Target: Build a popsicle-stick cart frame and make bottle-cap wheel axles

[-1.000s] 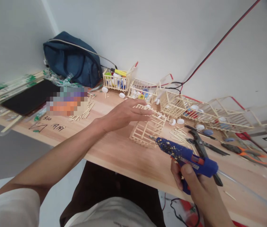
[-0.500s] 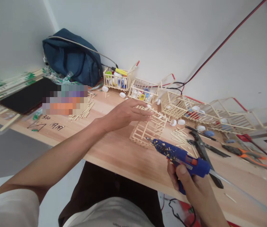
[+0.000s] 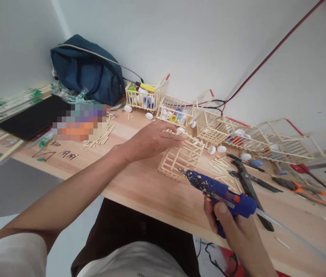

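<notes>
My left hand [image 3: 154, 141] reaches over the near stick basket [image 3: 180, 159], a small open frame of thin wooden sticks. Its fingers and thumb grip the basket's upper left edge, and the fingertips partly cover that edge. A blue hot glue gun [image 3: 223, 190] is held in my right hand [image 3: 235, 227], the fingers wrapped round its handle. Dark and yellowish specks coat the gun's front. Its nozzle points left, close to the basket's lower side; whether it touches a stick I cannot tell. A clear glue stick [image 3: 292, 232] trails from the gun's rear.
Several stick carts [image 3: 144, 98] with bottle-cap wheels line the wall. Cut sticks [image 3: 220, 169], black-handled pliers [image 3: 248, 188] and orange-handled pliers [image 3: 304, 188] lie to the right. On the left are a blue bag [image 3: 89, 73], a black tablet-like slab [image 3: 33, 117] and more sticks [image 3: 102, 134].
Almost nothing differs. Both hands, the basket and the glue gun hold nearly the same places; the view has shifted very slightly.
</notes>
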A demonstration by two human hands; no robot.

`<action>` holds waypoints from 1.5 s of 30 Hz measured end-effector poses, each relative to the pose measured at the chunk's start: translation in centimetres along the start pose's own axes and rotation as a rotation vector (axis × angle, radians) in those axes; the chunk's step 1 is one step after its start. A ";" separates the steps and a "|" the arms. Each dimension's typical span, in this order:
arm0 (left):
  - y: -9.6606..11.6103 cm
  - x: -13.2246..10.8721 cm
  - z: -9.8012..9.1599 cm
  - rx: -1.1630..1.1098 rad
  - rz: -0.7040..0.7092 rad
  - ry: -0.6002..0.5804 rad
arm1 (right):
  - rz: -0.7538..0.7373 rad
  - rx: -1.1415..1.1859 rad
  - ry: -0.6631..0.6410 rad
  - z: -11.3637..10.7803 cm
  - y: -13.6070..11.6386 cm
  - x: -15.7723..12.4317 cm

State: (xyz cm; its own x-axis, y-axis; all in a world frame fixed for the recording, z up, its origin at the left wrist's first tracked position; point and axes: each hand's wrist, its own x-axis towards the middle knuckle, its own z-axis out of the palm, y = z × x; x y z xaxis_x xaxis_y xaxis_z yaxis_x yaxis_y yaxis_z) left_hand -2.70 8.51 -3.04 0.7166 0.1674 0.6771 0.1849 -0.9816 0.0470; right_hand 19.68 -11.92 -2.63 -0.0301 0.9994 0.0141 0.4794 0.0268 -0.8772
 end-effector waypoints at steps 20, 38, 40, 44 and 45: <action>0.1 0.1 -0.1 -0.011 0.008 0.010 | 0.024 0.029 -0.014 0.5 0.0 0.5; 0.1 -0.1 0.2 0.008 -0.010 0.044 | -0.016 -0.034 -0.046 0.7 0.1 0.9; 0.1 -0.1 0.3 0.005 -0.022 0.041 | -0.015 -0.036 -0.050 0.7 0.0 0.9; -0.1 -0.1 0.5 0.007 -0.021 0.038 | 0.009 -0.040 -0.025 0.8 -0.3 0.8; -0.1 -0.1 0.5 0.013 -0.019 0.039 | 0.018 -0.044 -0.022 0.9 -0.3 0.8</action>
State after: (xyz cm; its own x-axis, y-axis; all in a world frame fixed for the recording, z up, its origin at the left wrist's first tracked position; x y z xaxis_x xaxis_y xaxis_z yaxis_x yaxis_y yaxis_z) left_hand -2.44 8.67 -3.47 0.6861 0.1820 0.7044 0.2070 -0.9770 0.0508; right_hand 18.75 -11.16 -2.77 -0.0399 0.9991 -0.0127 0.5181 0.0098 -0.8553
